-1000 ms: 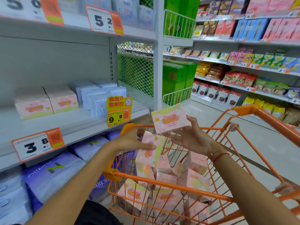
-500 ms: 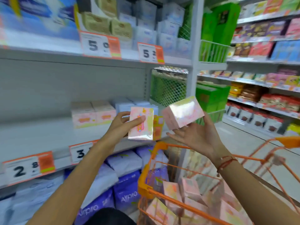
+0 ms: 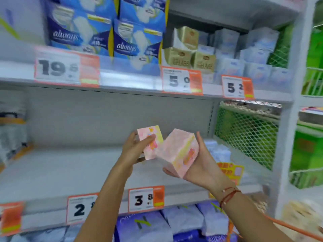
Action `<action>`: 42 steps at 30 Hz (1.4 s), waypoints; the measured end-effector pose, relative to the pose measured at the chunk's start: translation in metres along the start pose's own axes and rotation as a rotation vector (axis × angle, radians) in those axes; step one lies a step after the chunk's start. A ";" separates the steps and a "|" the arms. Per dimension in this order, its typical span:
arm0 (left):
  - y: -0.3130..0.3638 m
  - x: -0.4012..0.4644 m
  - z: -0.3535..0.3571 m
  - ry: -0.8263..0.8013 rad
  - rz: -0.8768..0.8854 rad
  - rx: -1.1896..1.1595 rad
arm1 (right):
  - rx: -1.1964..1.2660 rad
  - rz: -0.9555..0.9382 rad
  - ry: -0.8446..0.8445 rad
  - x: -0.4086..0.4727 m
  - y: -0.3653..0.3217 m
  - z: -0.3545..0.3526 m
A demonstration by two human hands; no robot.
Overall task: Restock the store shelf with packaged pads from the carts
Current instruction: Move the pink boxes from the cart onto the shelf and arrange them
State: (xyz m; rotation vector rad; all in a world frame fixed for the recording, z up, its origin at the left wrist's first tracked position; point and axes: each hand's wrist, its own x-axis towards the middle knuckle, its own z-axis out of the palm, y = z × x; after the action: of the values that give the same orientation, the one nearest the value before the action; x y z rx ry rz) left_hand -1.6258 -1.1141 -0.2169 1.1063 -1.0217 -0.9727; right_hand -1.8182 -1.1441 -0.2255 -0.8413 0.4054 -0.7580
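**Both grips loaded, packs at the middle shelf**

Left hand [image 3: 134, 147] pinches a pink pad pack [image 3: 150, 142], thumb over its front face, fingers behind, pack upright. Right hand [image 3: 201, 165] cradles a second pink pack [image 3: 178, 152] from below and the side, fingers curled up round its far edge; this one is tilted, one corner toward the camera. The two packs touch or nearly touch where they overlap.

Step in hand, as I judge it: carrying from cart to shelf, placement not yet made. Both packs hang in front of the middle shelf [image 3: 70, 172], over the "3.8" price tag [image 3: 146, 199]. Next move calls for pushing them back onto the bare board and squaring the tilted one upright.

Holders, left to right:
- Upper shelf [image 3: 131, 84]: blue "always" packs [image 3: 108, 32], gold boxes [image 3: 188, 51], pale blue boxes [image 3: 244, 56].
- Middle shelf: mostly bare; pale blue packs [image 3: 216, 151] just right of the hands.
- Lowest shelf: purple bags [image 3: 183, 224].
- Orange cart rim [image 3: 293, 227] at lower right; contents out of view.
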 end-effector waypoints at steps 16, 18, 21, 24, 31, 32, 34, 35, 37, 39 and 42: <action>-0.021 0.035 -0.056 0.093 -0.047 0.302 | -0.292 0.007 0.327 0.050 0.001 -0.024; -0.024 0.040 -0.054 -0.023 -0.019 0.549 | -0.417 -0.001 0.361 0.048 0.002 -0.027; -0.036 0.041 -0.045 -0.248 0.019 0.848 | -0.572 -0.050 0.439 0.046 0.000 -0.031; -0.040 0.038 -0.042 -0.310 0.017 0.865 | -0.672 -0.100 0.489 0.045 -0.004 -0.036; -0.028 0.039 -0.057 -0.297 0.016 1.028 | -1.041 -0.198 0.429 0.041 -0.020 -0.025; -0.029 0.038 -0.058 -0.293 0.021 1.037 | -1.125 -0.218 0.413 0.043 -0.021 -0.025; -0.030 0.038 -0.060 -0.269 0.038 1.052 | -1.348 -0.285 0.390 0.047 -0.024 -0.023; -0.030 0.038 -0.060 -0.258 0.049 1.052 | -1.496 -0.314 0.369 0.050 -0.025 -0.024; -0.033 0.039 -0.059 -0.254 0.078 1.052 | -1.818 -0.296 0.285 0.054 -0.025 -0.026; -0.038 0.040 -0.055 -0.254 0.108 1.044 | -2.087 -0.187 0.197 0.058 -0.018 -0.031; -0.047 0.044 -0.050 -0.242 0.158 1.038 | -2.249 -0.123 0.188 0.063 -0.008 -0.043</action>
State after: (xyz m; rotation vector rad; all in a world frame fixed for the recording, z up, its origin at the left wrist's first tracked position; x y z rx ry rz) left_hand -1.5715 -1.1533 -0.2630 1.7168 -1.8781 -0.4091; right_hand -1.8045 -1.2163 -0.2476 -2.8737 1.4300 -0.1641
